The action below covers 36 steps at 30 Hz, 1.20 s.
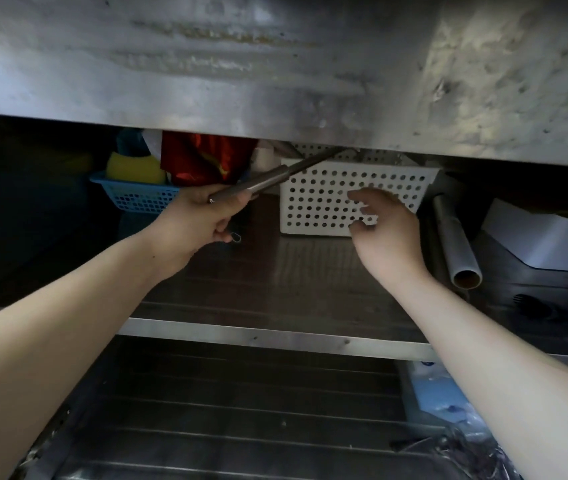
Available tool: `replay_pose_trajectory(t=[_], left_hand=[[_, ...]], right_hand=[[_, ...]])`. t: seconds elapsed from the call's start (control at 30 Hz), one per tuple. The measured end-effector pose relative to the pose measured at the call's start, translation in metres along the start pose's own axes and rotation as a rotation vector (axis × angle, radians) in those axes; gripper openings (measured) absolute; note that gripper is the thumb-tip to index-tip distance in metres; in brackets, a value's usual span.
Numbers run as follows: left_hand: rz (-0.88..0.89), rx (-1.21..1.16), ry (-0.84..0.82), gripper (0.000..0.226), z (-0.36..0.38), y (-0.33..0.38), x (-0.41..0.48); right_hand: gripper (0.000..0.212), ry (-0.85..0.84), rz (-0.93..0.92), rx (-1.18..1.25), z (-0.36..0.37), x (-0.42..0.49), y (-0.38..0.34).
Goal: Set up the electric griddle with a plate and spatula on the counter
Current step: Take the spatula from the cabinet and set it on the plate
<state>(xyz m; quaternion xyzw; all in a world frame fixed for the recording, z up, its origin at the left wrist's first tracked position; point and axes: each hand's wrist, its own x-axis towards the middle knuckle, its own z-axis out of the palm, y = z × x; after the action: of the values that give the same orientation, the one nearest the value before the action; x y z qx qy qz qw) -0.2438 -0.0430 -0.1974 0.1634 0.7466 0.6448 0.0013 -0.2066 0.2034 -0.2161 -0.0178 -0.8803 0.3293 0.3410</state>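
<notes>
I look under a steel counter (275,64) at a shelf (275,337). My left hand (196,220) grips the metal handle of a utensil, probably the spatula (275,178). The handle runs up and right into a white perforated basket (327,202), and its far end is hidden behind the counter's edge. My right hand (383,230) hovers in front of the basket's right side with fingers loosely bent, holding nothing. No griddle or plate is in view.
A blue basket (137,195) with a yellow bottle and a red bag (206,161) stands at the left of the shelf. A foil roll (455,244) and a white box (545,237) lie at the right. Plastic bags (449,403) sit on the lower shelf.
</notes>
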Motion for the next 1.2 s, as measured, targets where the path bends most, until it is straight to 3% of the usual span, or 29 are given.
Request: replay_pose_trajectory(t=[0.07, 0.2, 0.27, 0.4, 0.53, 0.63, 0.83, 0.93, 1.07, 1.2], left_hand=[[-0.063, -0.084, -0.043, 0.017, -0.009, -0.002, 0.0], [-0.108, -0.148, -0.141, 0.029, -0.021, -0.014, -0.012], [-0.223, -0.171, -0.278, 0.041, -0.022, -0.004, -0.016], [-0.277, -0.131, -0.432, 0.041, -0.012, -0.009, -0.018], [-0.456, -0.121, -0.49, 0.039, -0.008, 0.002, -0.027], [-0.6, -0.164, -0.487, 0.029, -0.014, 0.027, -0.044], [-0.665, 0.009, -0.575, 0.024, -0.016, 0.064, -0.079], [-0.817, 0.021, -0.569, 0.026, -0.014, 0.066, -0.11], [-1.028, -0.088, -0.589, 0.025, -0.019, 0.08, -0.165], [-1.059, -0.048, -0.541, 0.025, -0.027, 0.122, -0.196]], right_hand=[[0.036, -0.031, 0.105, 0.103, 0.003, 0.0, -0.002], [0.025, -0.222, 0.472, 0.64, 0.001, -0.009, -0.015], [0.024, -0.34, 0.651, 0.868, -0.011, -0.007, -0.031], [0.013, -0.302, 0.829, 1.214, -0.009, -0.007, -0.04], [0.01, -0.3, 0.981, 1.117, -0.004, -0.019, -0.046], [0.019, -0.316, 1.117, 1.066, -0.016, -0.033, -0.061], [0.017, -0.486, 1.265, 0.962, -0.042, -0.054, -0.091], [0.009, -0.523, 1.362, 0.809, -0.056, -0.07, -0.101], [0.012, -0.654, 1.492, 0.783, -0.08, -0.104, -0.129], [0.017, -0.576, 1.587, 0.836, -0.12, -0.117, -0.17]])
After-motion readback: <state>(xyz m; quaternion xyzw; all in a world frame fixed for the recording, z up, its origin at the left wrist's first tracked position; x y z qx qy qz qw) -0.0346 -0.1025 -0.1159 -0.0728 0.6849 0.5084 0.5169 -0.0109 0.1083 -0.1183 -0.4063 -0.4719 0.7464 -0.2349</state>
